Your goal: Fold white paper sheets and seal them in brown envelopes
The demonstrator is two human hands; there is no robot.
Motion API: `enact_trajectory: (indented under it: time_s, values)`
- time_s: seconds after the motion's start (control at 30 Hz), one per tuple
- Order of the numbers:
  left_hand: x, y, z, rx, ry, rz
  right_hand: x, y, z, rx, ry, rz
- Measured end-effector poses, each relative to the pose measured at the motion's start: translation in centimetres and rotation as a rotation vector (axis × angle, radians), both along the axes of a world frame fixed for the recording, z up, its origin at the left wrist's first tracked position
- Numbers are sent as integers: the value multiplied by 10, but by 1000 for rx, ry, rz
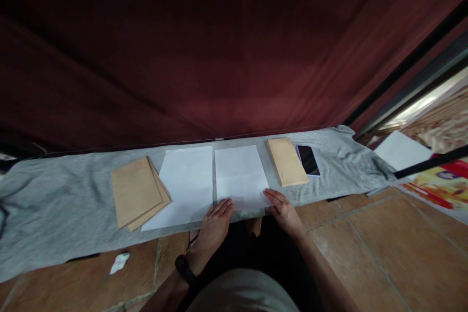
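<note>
A white sheet of paper (pixel 240 173) lies on a grey cloth (pixel 54 204) in front of me. My left hand (pixel 215 224) rests flat with fingers stretched onto the sheet's near left corner. My right hand (pixel 282 207) lies flat, fingers out, at the sheet's near right corner. A second white sheet (pixel 183 185) lies just to the left, touching it along one edge. Neither hand holds anything.
Brown envelopes (pixel 137 192) are stacked at the left of the sheets, and another brown envelope stack (pixel 287 161) lies at the right beside a dark phone (pixel 308 160). A dark red curtain (pixel 204 44) hangs behind. A crumpled scrap (pixel 119 262) sits on the tiled floor.
</note>
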State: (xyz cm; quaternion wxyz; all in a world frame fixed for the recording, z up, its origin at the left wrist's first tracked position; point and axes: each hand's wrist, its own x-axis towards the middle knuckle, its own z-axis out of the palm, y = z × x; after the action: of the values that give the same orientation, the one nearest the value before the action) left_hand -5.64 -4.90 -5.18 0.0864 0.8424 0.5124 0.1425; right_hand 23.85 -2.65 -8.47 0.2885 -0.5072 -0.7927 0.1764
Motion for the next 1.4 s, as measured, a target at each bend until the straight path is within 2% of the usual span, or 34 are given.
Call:
enact_trajectory:
  time_s: [0.13, 0.27, 0.4, 0.5, 0.73, 1.1, 1.27, 1.4]
  values:
    - [-4, -12, 4, -28, -83, -42, 6, -4, 3, -52, 119, -22]
    - [-18, -14, 1, -38, -150, -7, 8, -8, 10, -136, 251, -36]
    - [-36, 1, -7, -44, -220, 67, 8, -6, 13, -185, 367, -45]
    - [-45, 16, -11, -53, -233, 55, 6, -2, 13, -224, 407, -92]
    - [-47, 34, -5, -118, -250, 18, -1, 9, 19, -304, 468, -139]
    - [-36, 58, 12, -342, -454, 332, -13, 38, 16, -287, 468, -325]
    - [-33, 71, 14, -345, -639, 372, -23, 50, 19, -287, 444, -352]
    - [-33, 81, 11, -335, -674, 408, -27, 56, 20, -285, 418, -369]
